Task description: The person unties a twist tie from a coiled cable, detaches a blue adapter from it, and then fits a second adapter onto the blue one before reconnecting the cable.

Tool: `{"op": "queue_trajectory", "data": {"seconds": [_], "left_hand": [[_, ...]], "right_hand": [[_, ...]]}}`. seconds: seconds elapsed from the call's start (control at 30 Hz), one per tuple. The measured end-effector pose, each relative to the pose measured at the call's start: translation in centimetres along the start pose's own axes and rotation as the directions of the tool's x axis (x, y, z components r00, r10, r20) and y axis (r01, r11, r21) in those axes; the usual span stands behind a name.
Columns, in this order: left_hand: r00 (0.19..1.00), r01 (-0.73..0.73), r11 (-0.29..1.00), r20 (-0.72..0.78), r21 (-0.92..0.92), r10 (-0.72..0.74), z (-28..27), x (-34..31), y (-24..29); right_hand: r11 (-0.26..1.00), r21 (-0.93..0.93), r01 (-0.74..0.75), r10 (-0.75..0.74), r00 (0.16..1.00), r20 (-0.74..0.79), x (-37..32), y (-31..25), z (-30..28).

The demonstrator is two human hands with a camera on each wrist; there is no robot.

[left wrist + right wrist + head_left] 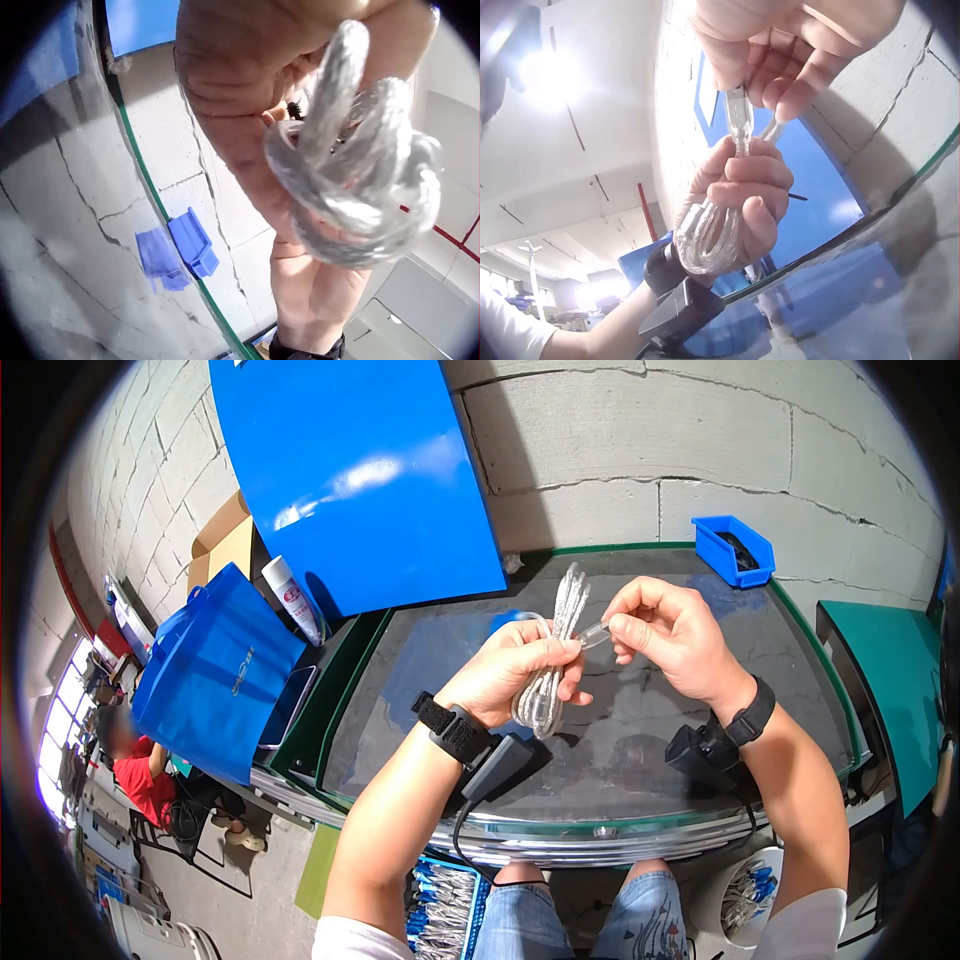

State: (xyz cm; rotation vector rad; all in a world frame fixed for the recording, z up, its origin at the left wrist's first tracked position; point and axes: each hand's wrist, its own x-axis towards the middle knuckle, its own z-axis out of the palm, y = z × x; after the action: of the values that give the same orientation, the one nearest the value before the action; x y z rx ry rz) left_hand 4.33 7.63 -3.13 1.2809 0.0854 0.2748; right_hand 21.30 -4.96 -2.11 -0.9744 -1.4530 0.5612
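A coiled USB cable with a clear jacket over silvery braid hangs in my left hand. The thumb and fingers of that hand grip the bundle around its middle, above the table. In the left wrist view, loops of the cable stick out close to the camera. My right hand pinches the metal end of a clear-bodied USB plug between thumb and finger. The plug stands out of the coil, just beyond the left hand's fingers, and its cable runs back into the bundle.
A dark mat covers the green-edged table. At its back right stands a blue bin; a spray can and blue bag are at left. Below are a basket of cables and a white bucket. A person sits far left.
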Motion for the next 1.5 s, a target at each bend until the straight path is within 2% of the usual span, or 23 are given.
{"op": "queue_trajectory", "data": {"seconds": [0.17,0.47,0.6,0.7,0.77,0.8,0.87,0.9,0.93,1.0,1.07,1.13,1.2,1.23,1.27,1.33,1.37,1.47,1.5], "left_hand": [[0.998,0.043,0.999,0.045,0.002,-0.043,0.1,-0.2,-0.1],[0.988,0.051,0.999,0.149,-0.003,-0.05,-0.1,-0.1,-0.2],[0.998,0.03,0.999,0.053,-0.033,-0.028,-0.2,0.1,-0.5],[0.999,-0.023,0.999,-0.038,-0.04,0.022,0.3,0.3,-0.7],[0.993,-0.058,0.998,-0.103,0.009,0.059,0.4,0.1,-0.5],[0.993,-0.058,0.998,-0.103,0.007,0.059,0.3,0.3,-0.6],[0.967,-0.162,0.978,-0.177,0.13,0.183,-0.1,0.7,-1.0],[0.968,-0.158,0.977,-0.173,0.147,0.182,0.8,0.4,-0.6],[0.967,-0.159,0.976,-0.176,0.146,0.184,0.7,0.4,-0.6],[0.99,-0.121,0.983,-0.054,0.135,0.129,0.6,0.5,-0.6],[0.988,-0.134,0.978,-0.052,0.158,0.144,0.7,0.4,-0.6],[0.999,-0.026,0.993,-0.036,0.118,0.031,0.2,0.4,-0.4],[0.999,-0.031,0.992,-0.04,0.121,0.036,0.2,0.5,-0.5],[0.996,0.004,0.991,-0.085,0.133,0.008,0.1,0.5,-0.6],[0.991,0.04,0.989,-0.13,0.144,-0.021,0.0,0.6,-0.7],[0.99,0.039,0.988,-0.142,0.152,-0.017,-0.4,0.5,-0.6],[0.987,0.074,0.985,-0.149,0.157,-0.051,-0.9,0.6,-0.8],[0.978,0.121,0.981,-0.188,0.154,-0.091,-0.8,0.5,-0.6],[0.983,0.118,0.979,-0.162,0.165,-0.091,-0.7,0.4,-0.5]], "right_hand": [[0.977,0.153,-0.151,0.138,0.986,0.09,-0.1,-0.3,-0.2],[0.956,0.207,-0.207,0.181,0.974,0.139,-0.1,-0.3,-0.4],[0.963,0.213,-0.167,0.146,0.983,0.111,0.1,0.5,-0.3],[0.964,0.214,-0.16,0.158,0.987,0.023,0.2,1.0,0.2],[0.979,0.101,-0.176,0.184,0.98,-0.074,0.2,1.2,0.5],[0.979,0.101,-0.178,0.185,0.98,-0.073,0.1,1.4,0.6],[0.974,-0.021,-0.226,0.226,0.974,-0.028,0.1,1.8,0.7],[0.967,-0.04,-0.252,0.252,0.968,0.003,0.0,1.8,0.9],[0.975,-0.059,-0.215,0.219,0.973,0.074,0.0,2.0,0.9],[0.998,0.022,-0.052,0.05,0.995,0.085,-0.2,2.8,1.9],[0.998,-0.049,-0.05,0.054,0.994,0.092,-0.3,2.9,2.1],[0.991,-0.125,-0.048,0.062,0.993,0.104,-0.4,2.5,2.0],[0.961,-0.226,-0.161,0.199,0.968,0.154,-0.3,1.5,1.6],[0.947,-0.281,-0.155,0.199,0.971,0.135,-0.3,1.0,1.4],[0.946,-0.289,-0.149,0.196,0.97,0.143,-0.2,0.8,1.3],[0.93,-0.243,-0.277,0.314,0.941,0.129,-0.2,1.0,0.5],[0.897,-0.304,-0.32,0.371,0.92,0.125,-0.1,1.2,-0.1],[0.85,-0.43,-0.304,0.372,0.925,0.081,0.2,0.5,-1.1],[0.874,-0.393,-0.285,0.338,0.939,0.07,0.0,-0.2,-1.2]]}}
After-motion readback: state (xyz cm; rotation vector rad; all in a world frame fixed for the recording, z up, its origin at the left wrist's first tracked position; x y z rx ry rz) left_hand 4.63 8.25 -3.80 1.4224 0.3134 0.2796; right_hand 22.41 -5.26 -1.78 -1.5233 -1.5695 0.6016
